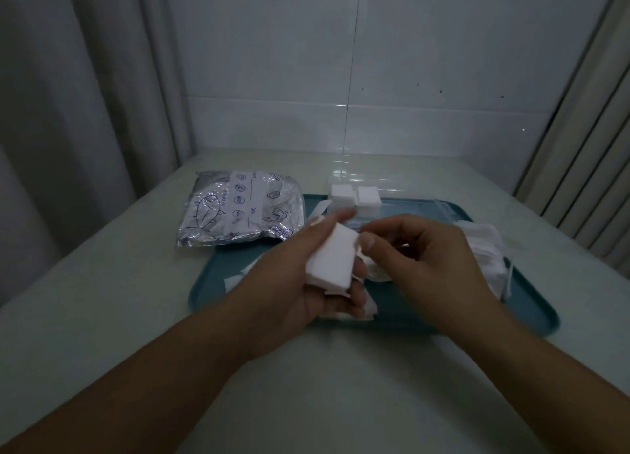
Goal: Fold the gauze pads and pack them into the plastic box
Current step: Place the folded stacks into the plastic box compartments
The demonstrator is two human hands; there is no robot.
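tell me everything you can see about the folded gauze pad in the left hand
The folded gauze pad is a white, soft-looking rectangle folded into a thick, layered block; its stacked edges show along the bottom. It sits tilted in the left hand, resting on the palm and fingers with the thumb along its upper left edge. The right hand pinches or touches its right edge with the thumb. It is held above the teal tray, not yet in the plastic box.

Pale counter (102, 310) against white tiled wall (409, 61). Teal tray (531, 320) on counter, centre-right. Silver foil pouch (238, 211) with blue printed drawings lies flat, touching tray's far-left corner. Grey curtain (68, 95) at left; ribbed panel (593, 153) at right.
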